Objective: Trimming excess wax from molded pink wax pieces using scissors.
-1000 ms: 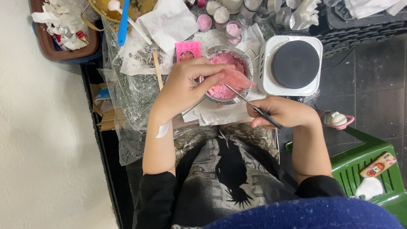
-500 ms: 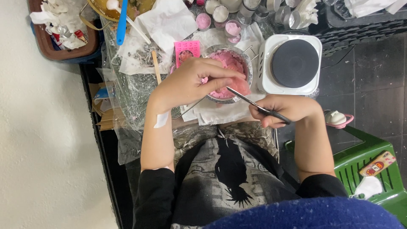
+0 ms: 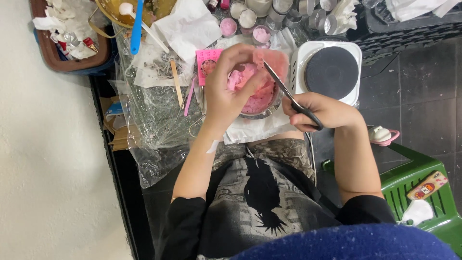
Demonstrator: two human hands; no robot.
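Left hand (image 3: 226, 89) pinches pink sheet (image 3: 275, 61); right hand (image 3: 323, 111) grips scissors (image 3: 288, 94).

Pink slab (image 3: 275, 60) above a metal bowl (image 3: 260, 108) of pink shavings; scissors (image 3: 293, 102) with black handles and silver blades. White hot plate (image 3: 328, 71) with black disc; green plastic stool (image 3: 423, 202). Blue spatula (image 3: 137, 24) in a yellow bowl (image 3: 108, 12); brown tray (image 3: 72, 60).

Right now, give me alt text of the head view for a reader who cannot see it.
The left hand holds a pink sheet over a metal bowl of pink material, while the right hand works scissors at the sheet. A white single-burner hotplate stands beside the bowl.
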